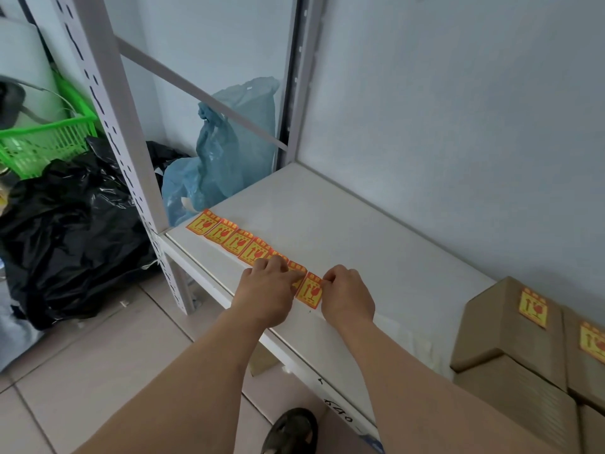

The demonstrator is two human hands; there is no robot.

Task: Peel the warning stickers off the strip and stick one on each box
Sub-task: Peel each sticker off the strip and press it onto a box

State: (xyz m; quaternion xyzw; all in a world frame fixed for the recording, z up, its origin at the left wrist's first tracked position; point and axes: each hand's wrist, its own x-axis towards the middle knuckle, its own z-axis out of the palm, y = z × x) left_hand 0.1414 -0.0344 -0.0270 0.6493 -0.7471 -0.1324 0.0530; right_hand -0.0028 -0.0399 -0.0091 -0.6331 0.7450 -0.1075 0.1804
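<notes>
Left hand presses the sticker strip, hiding 2 stickers; right hand pinches the end sticker, fingertips hidden.

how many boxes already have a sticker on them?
2, both at the right end of the shelf: one box with its sticker on top, a second box cut by the frame edge. More may sit out of view.

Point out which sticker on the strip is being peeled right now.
The sticker at the strip's right end, nearest the boxes: the right hand pinches its upper corner while the left hand presses the neighbouring one.
</notes>
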